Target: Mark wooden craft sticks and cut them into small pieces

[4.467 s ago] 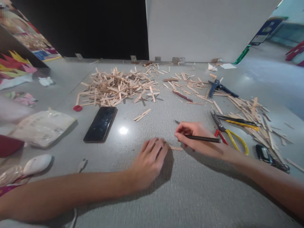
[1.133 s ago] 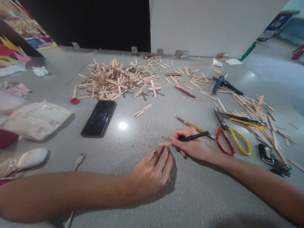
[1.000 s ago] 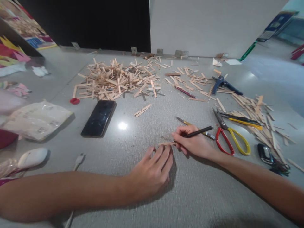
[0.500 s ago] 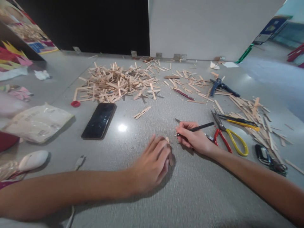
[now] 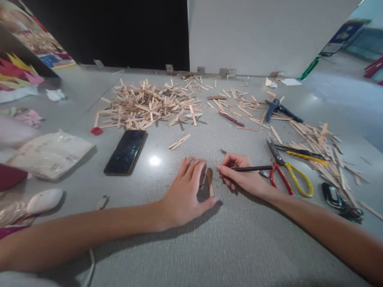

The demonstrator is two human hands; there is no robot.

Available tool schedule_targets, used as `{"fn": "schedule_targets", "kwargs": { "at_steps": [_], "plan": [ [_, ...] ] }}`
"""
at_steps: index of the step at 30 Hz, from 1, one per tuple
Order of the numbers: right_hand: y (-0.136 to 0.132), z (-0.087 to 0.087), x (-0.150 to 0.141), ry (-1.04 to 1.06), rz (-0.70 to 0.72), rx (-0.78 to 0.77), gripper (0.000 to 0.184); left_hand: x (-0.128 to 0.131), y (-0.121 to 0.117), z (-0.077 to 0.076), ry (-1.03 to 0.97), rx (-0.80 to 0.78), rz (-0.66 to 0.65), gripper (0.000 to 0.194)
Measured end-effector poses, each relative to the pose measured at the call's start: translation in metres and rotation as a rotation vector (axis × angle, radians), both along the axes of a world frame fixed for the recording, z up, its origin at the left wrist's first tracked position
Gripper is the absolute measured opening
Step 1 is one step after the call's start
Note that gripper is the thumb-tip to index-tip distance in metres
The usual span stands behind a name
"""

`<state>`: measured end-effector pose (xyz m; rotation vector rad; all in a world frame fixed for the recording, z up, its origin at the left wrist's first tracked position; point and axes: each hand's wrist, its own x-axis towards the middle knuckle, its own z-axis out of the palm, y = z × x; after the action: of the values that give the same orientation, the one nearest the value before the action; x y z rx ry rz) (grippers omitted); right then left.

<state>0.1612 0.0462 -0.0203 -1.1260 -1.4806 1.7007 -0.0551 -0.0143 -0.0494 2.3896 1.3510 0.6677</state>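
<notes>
The spread left hand (image 5: 182, 191) is framing a likely light, stiff stick (image 5: 210, 182), best held mid-edge; the right hand (image 5: 239, 173) is pinching a pen (image 5: 254, 168).

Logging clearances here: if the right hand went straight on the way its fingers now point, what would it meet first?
Most likely the wooden stick by the left hand, just off the tip of the black pen in the right hand; depth is hard to judge.
</notes>
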Motion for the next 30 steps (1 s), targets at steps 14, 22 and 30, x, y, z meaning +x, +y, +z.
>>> {"fn": "schedule_targets", "kwargs": {
  "at_steps": [14,22,30],
  "plan": [
    [0.006,0.0,0.0,0.043,-0.03,-0.067,0.044,-0.008,0.011,0.012,0.017,-0.155,0.026,0.106],
    [0.009,-0.004,0.001,0.065,-0.069,-0.122,0.049,-0.014,0.02,0.019,-0.196,0.035,0.185,0.059],
    [0.012,0.0,0.002,0.128,-0.096,-0.195,0.055,-0.011,0.025,0.02,-0.613,0.134,0.304,0.087]
  ]
}}
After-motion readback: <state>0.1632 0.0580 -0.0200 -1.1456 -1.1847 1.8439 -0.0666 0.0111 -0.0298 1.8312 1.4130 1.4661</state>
